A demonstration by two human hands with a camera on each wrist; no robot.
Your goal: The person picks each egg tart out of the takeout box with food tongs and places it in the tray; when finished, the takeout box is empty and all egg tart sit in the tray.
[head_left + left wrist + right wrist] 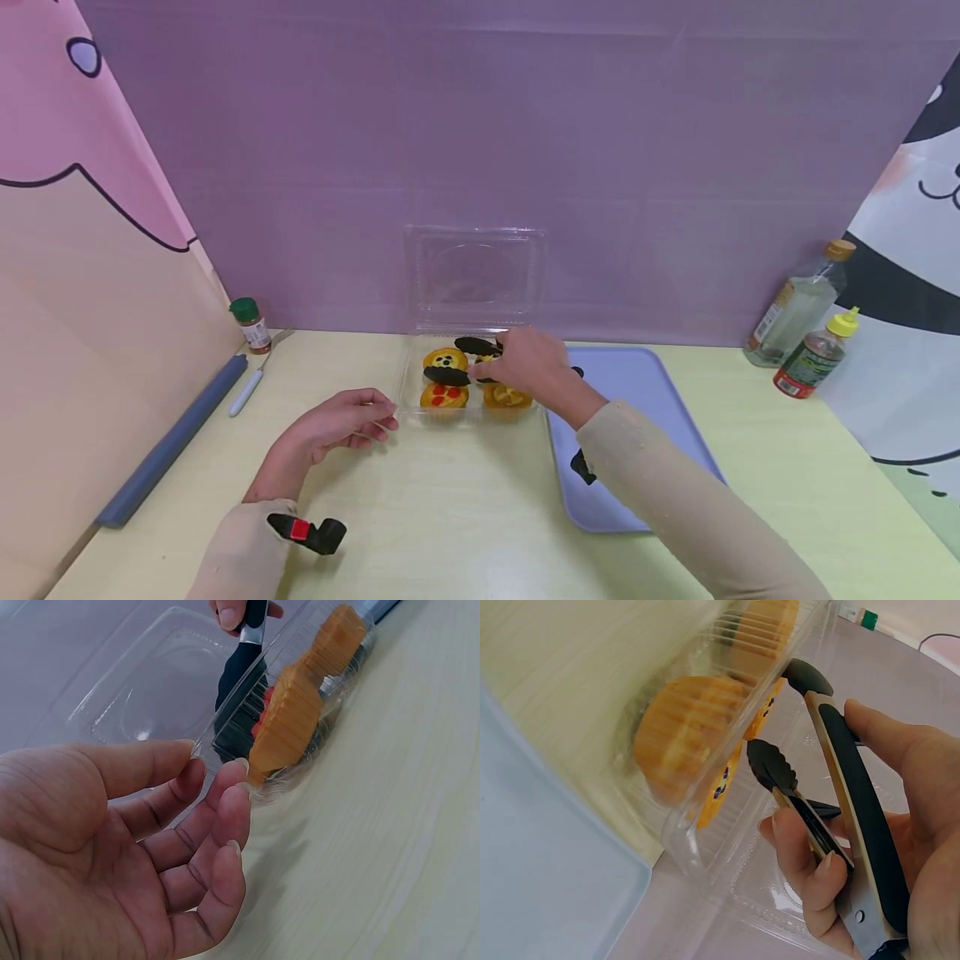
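A clear plastic container (409, 367) stands with its lid (480, 271) raised at the back. Several small tarts lie inside, among them one with dark berries (446, 359), one with red pieces (444, 396) and a golden one (507, 396). My right hand (528, 362) grips black-tipped metal tongs (862, 817) above the container. Their tips are spread around the berry tart in the head view; contact cannot be made out. At the front left corner, my left hand (142, 847) pinches the container's rim between thumb and forefinger. The back right tart is mostly hidden.
A lavender tray (630, 383) lies right of the container, beneath my right forearm. Two bottles, one clear (798, 308) and one yellow-capped (813, 358), stand far right. At left are a green-capped jar (251, 325), a white-handled fork (246, 393) and a blue roll (176, 442).
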